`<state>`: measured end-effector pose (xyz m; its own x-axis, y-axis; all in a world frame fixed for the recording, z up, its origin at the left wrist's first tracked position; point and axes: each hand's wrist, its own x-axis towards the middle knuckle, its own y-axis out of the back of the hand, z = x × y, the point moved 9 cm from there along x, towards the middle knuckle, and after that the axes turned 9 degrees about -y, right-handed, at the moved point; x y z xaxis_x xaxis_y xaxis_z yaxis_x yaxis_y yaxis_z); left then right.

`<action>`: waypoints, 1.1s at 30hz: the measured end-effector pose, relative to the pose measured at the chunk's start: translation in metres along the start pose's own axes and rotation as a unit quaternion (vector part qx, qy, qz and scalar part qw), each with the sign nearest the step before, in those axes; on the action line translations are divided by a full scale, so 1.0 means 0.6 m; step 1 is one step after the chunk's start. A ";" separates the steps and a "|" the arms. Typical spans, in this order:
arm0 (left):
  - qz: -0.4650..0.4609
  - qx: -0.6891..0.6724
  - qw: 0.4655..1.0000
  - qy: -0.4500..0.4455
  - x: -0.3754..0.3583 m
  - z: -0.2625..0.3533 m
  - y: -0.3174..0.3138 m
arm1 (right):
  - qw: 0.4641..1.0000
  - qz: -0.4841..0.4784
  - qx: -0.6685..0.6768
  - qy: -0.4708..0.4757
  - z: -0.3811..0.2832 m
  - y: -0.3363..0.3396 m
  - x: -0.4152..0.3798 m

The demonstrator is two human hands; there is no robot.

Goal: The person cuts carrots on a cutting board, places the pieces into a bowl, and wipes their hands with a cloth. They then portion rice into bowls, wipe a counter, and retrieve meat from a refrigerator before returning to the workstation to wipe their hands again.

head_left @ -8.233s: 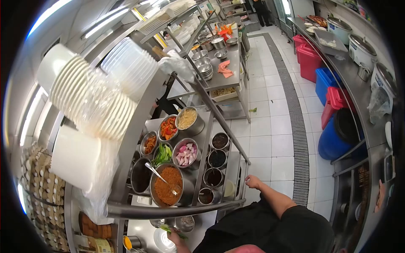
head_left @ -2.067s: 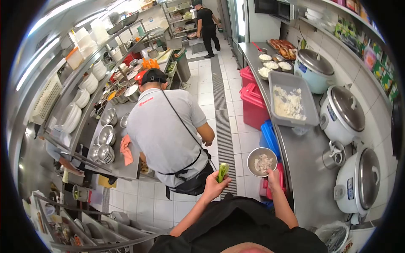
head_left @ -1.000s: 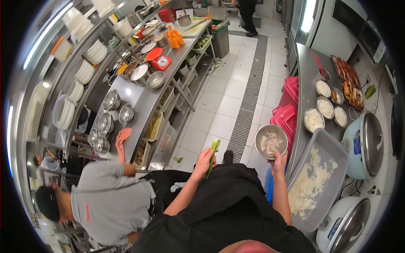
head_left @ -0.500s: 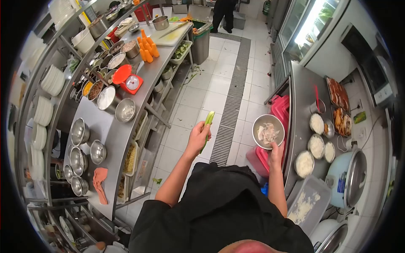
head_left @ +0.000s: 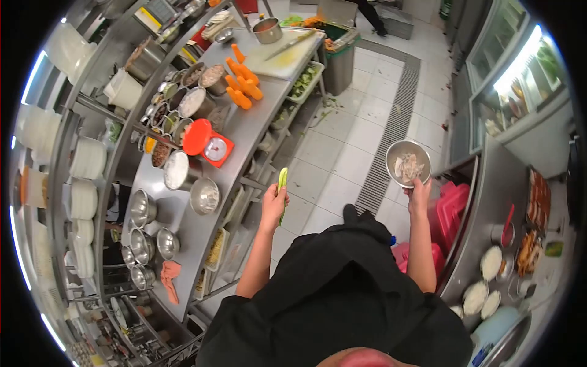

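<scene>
My left hand (head_left: 273, 206) is closed round a long green vegetable stalk (head_left: 282, 177), which stands upright out of the fist; its exact kind I cannot make out. In my right hand (head_left: 418, 191) is a steel bowl (head_left: 392, 173), gripped at its near rim. Pale strips of what looks like raw meat (head_left: 408, 167) lie in the bowl. Both hands are in the air over the tiled floor, well apart. The steel worktable (head_left: 227, 211) is left of my left hand, and a second counter (head_left: 463, 260) is to the right of the bowl.
On the left table are several steel bowls (head_left: 167, 243), a red scale (head_left: 216, 150), peeled carrots (head_left: 244, 85), a cutting board (head_left: 287, 55) with a knife and a pink cloth (head_left: 170, 278). Pink tubs (head_left: 449, 211) stand below the right counter. A person's dark-clothed leg (head_left: 370, 17) is at the back.
The view has turned left, so the left table fills more of it and the right counter slides toward the edge. Both hands keep hold of the stalk and the bowl.
</scene>
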<state>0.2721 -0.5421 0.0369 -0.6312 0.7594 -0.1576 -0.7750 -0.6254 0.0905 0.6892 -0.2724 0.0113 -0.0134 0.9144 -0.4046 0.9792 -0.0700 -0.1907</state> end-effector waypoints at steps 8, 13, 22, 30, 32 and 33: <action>0.190 0.247 0.949 -0.035 0.161 0.027 0.127 | 0.988 -0.130 -0.081 -0.029 -0.089 -0.387 0.202; 0.283 0.278 0.918 0.002 0.277 -0.046 0.189 | 0.959 -0.235 -0.153 -0.045 -0.086 -0.582 0.299; 0.392 0.400 0.826 0.063 0.545 -0.082 0.312 | 0.916 -0.275 -0.291 -0.029 -0.095 -0.832 0.439; 0.372 0.496 0.774 0.127 0.589 -0.047 0.315 | 0.850 -0.362 -0.378 -0.053 -0.008 -1.056 0.552; 0.374 0.489 0.775 0.143 0.582 -0.061 0.308 | 0.835 -0.411 -0.364 -0.043 0.024 -1.119 0.573; 0.386 0.491 0.772 0.117 0.576 -0.053 0.299 | 0.822 -0.423 -0.377 -0.052 0.043 -1.142 0.585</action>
<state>-0.0843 -0.3978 -0.0324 -0.9828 0.1031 0.1535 0.1084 -0.3512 0.9300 0.0084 0.0861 -0.0233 -0.7335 0.4667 -0.4941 0.4572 0.8767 0.1493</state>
